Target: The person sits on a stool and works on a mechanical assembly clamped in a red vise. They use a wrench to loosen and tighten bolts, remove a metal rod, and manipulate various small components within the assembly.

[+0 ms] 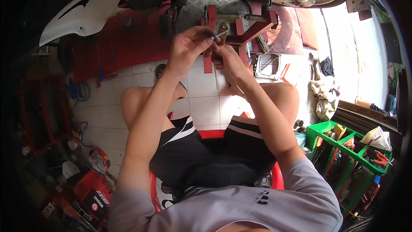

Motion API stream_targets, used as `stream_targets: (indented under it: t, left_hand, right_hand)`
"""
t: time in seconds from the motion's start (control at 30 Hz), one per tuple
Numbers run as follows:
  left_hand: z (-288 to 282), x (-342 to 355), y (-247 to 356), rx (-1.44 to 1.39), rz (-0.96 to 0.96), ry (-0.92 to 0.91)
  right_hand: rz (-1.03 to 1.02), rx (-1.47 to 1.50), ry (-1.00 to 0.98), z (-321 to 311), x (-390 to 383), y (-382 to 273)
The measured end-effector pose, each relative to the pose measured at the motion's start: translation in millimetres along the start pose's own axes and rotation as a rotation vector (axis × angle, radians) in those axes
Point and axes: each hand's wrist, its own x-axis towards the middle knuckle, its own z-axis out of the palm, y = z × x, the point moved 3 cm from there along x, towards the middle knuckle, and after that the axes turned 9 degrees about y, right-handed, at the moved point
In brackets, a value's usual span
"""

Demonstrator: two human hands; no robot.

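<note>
My left hand (pixel 189 49) is closed, pinching a short shiny metal rod (pixel 222 33) with a dark collar near the thumb, in front of the red steel stand (pixel 257 30). The rod crosses a flat tan metal piece (pixel 224 27) with a rounded end and hole. My right hand (pixel 231 64) is just below and right, curled close to the left fingers around a slim long metal piece (pixel 238 88) that shows below it; whether this joins the tan piece is hidden. A threaded bar (pixel 229 16) runs across the stand above both hands.
A raised motorbike (pixel 81 6) spans the top, over a red platform (pixel 107 47) with tread plate. Below are white tiles (pixel 201 81) and my red seat (pixel 210 133). Red tool racks (pixel 43 111) stand left; a green tool cart (pixel 365 154) and cloths (pixel 324 99) lie right.
</note>
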Motion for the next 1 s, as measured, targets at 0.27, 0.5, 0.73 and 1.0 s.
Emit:
stream_targets:
  t: [0.27,0.5,0.73,1.0]
  left_hand:
    - [3.4,4.6,-0.4,-0.145,-0.038,0.003]
    - [3.2,1.6,0.1,-0.189,-0.071,-0.035]
    - [3.5,2.0,-3.1,-0.136,-0.084,-0.011]
    - [-2.0,4.2,0.6,0.035,-0.054,0.007]
  right_hand:
    - [-0.022,-0.194,0.095,-6.7,4.4,3.0]
    - [0.046,-0.026,0.001,-2.4,-0.5,-1.4]
    - [0.026,-0.101,0.054,-2.1,-2.0,0.6]
    - [-0.197,-0.467,0.153,-1.1,-0.8,-0.9]
